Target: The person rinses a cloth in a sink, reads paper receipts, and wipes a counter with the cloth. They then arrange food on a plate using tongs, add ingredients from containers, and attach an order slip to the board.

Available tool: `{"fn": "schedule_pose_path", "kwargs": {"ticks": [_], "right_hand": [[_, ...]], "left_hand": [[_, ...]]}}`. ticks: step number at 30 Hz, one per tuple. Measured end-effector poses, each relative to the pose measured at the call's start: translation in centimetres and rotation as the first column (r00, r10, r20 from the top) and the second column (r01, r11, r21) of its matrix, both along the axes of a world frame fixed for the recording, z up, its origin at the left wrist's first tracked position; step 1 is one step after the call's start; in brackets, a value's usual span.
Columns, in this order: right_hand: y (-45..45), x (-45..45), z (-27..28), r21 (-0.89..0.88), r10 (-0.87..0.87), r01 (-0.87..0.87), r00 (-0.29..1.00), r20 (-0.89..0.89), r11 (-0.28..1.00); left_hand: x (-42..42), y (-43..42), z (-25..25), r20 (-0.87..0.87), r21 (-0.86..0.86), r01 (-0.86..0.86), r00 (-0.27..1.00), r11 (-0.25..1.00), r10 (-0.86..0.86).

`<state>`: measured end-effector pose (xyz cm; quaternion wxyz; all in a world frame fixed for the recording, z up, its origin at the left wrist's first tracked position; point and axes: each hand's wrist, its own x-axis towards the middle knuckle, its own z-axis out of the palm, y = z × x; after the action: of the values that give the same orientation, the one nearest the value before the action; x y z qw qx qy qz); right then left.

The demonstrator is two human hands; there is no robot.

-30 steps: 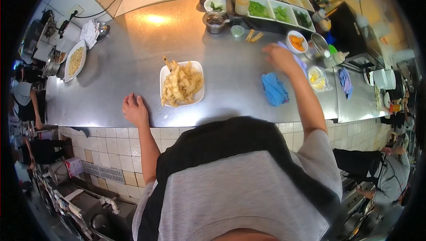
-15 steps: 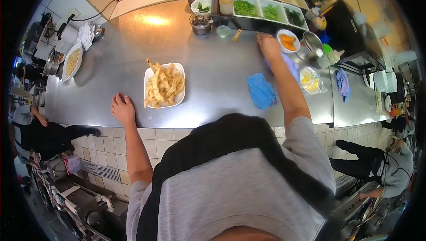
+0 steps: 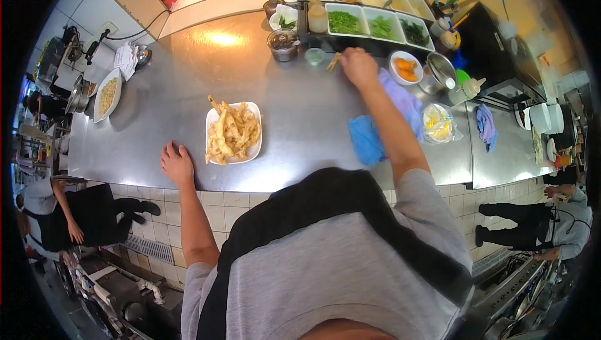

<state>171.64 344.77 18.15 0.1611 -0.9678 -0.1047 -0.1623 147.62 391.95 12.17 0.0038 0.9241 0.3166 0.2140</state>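
My left hand lies flat and open on the steel counter near its front edge, fingers spread and holding nothing. Just right of it stands a square white dish piled with battered fried strips, with a pair of small wooden tongs leaning in it. At the back of the counter, the fingertips of my right hand come right beside a second small wooden piece, like tongs. Whether they touch it is unclear, as the fingers bend downward, partly hidden behind the hand. A small greenish cup sits to its left.
White tubs of chopped greens and toppings line the back, beside a squeeze bottle. A bowl of orange food, a purple cloth and a blue cloth lie around my right arm. Co-workers stand at both sides.
My right hand has moved left along the back of the counter, from beside the orange bowl to the small wooden piece. My left hand stays on the counter. The view has shifted slightly.
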Motion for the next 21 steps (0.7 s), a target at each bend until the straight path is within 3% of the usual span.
{"fn": "schedule_pose_path", "kwargs": {"ticks": [4, 7, 10, 13, 19, 21], "right_hand": [[2.6, 0.5, -1.8, 0.128, -0.012, 0.015, 1.0, -0.022, 0.992], [1.8, 0.6, -3.2, 0.125, 0.025, -0.029, 0.999, 0.031, 0.992], [-0.3, 0.6, -3.9, 0.053, 0.039, -0.041, 0.998, 0.051, 0.998], [-2.3, -0.2, -3.3, -0.074, -0.004, 0.001, 0.999, -0.035, 0.997], [-4.4, -0.5, -3.9, -0.161, 0.036, 0.003, 0.97, 0.24, 0.987], [-4.6, -0.2, -3.7, -0.183, 0.006, 0.023, 0.988, 0.156, 0.983]], "left_hand": [[0.0, 0.0, -0.1, 0.014, 0.01, 0.013, 1.0, 1.0, -0.013], [-0.1, 0.0, -0.1, -0.001, 0.011, 0.004, 1.0, 1.0, -0.004], [0.0, 0.0, 0.1, -0.006, 0.0, 0.005, 1.0, 1.0, -0.005], [0.0, -0.3, 0.3, -0.012, -0.004, -0.005, 1.0, 1.0, 0.005], [0.0, -0.3, 0.3, -0.002, -0.016, 0.0, 1.0, 1.0, 0.0], [0.0, -0.1, 0.1, -0.002, -0.009, 0.003, 1.0, 1.0, -0.003]]}}
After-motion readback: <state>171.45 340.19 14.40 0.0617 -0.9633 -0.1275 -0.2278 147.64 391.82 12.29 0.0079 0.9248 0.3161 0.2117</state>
